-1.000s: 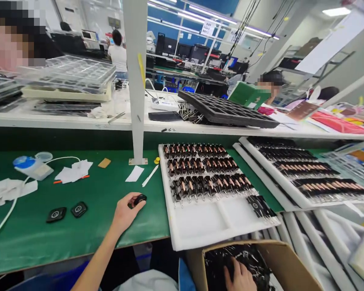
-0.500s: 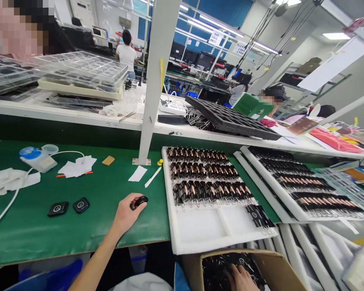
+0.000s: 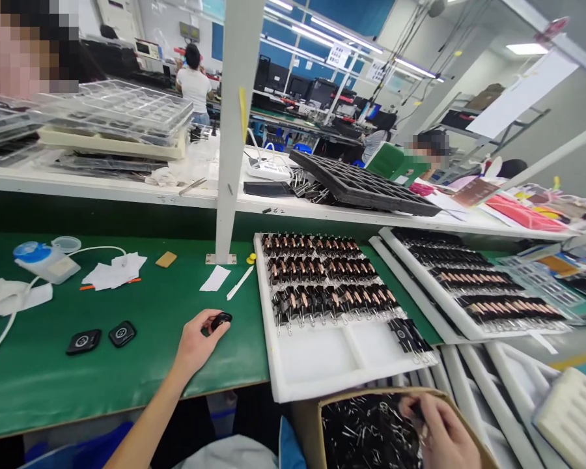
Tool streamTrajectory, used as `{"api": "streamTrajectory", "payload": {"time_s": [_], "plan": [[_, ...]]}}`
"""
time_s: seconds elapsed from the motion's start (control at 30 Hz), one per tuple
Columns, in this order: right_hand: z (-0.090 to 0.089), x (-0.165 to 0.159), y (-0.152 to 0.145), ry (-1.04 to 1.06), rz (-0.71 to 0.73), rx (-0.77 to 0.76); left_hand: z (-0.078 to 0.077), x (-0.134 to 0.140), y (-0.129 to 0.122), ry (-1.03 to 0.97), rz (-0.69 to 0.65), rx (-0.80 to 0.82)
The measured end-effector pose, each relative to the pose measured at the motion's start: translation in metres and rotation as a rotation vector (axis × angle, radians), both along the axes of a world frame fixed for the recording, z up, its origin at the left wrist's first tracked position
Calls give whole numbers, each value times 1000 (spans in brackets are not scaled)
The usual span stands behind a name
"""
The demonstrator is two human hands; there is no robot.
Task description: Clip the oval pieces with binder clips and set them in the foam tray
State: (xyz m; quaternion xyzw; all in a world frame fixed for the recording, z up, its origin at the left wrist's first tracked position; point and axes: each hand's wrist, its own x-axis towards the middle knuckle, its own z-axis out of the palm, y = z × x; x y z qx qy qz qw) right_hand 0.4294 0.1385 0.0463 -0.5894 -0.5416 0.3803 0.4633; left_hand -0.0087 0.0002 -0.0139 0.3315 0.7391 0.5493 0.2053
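My left hand (image 3: pixel 198 342) is closed on a small black rounded device (image 3: pixel 221 320), held just above the green work mat. Two similar black devices (image 3: pixel 84 341) with round marks on their faces lie on the mat further left. My right hand (image 3: pixel 444 430) is over the right side of a cardboard box (image 3: pixel 308 426) full of black binder clips (image 3: pixel 364 426). Its fingers are pinched on a black binder clip (image 3: pixel 417 409), mostly covered by the hand. Beyond the box, a white foam tray (image 3: pixel 312 357) carries rows of clipped black parts (image 3: pixel 322 301).
A second loaded foam tray (image 3: pixel 413 286) stands at the right, with more foam trays (image 3: pixel 473 384) below. A white post (image 3: pixel 229 143) rises from the bench. Tissue (image 3: pixel 120 270), a bottle (image 3: pixel 49 262) and a white stick (image 3: pixel 239 283) lie behind my left hand.
My right hand has risen from among the clips and moved right, now pinching one. My left hand keeps its hold on the device. The camera view has shifted slightly.
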Motion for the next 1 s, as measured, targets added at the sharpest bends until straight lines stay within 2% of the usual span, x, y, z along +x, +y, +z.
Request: {"api": "streamTrajectory", "payload": {"time_s": [0.1,0.17,0.23,0.37,0.43,0.5,0.57,0.67,0.73,0.87,0.93,1.0], "plan": [[19,-66,-6,163,285,-179,-7,-3,0,-52,31,18],[23,-114,-9,250,495,-271,-9,-4,0,-72,44,32],[23,-159,-11,248,681,-297,-9,-5,0,-86,59,37],[23,-228,-12,-67,993,-230,-7,-5,0,-105,62,47],[22,-247,-12,-227,1149,-214,-7,-5,-1,-117,52,57],[19,-254,-11,-288,1250,-211,-8,-5,-1,-135,54,72],[15,-253,-8,-290,1268,-197,-8,-5,-1,-165,65,92],[10,-246,0,-219,1179,-160,-6,-6,0,-243,87,130],[6,-243,5,-23,1093,-245,-1,-6,2,-331,111,162],[0,-245,5,544,884,-554,19,-2,4,-537,171,216],[-1,-250,-1,641,889,-611,31,2,3,-636,171,246],[-1,-255,-8,617,990,-621,42,6,2,-729,153,270]]}}
